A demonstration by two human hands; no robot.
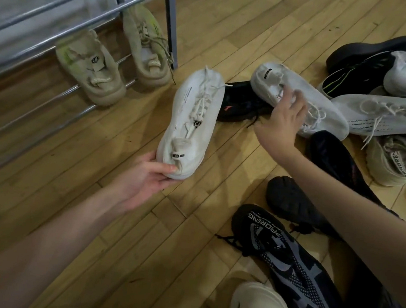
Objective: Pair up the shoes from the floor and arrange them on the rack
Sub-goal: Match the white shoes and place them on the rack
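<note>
The left hand [148, 178] grips the rounded heel of a white knit sneaker [191, 122], thumb curled over its pull tab, fingers beneath the smooth sole; the toe points away from them. The right hand [282, 117] lies on a second white sneaker [300, 101], fingers bent over its mesh top and loose laces. Past the left fingertips, two beige padded sneakers [91, 66] sit on the rack [69, 7] of shiny metal tubes.
</note>
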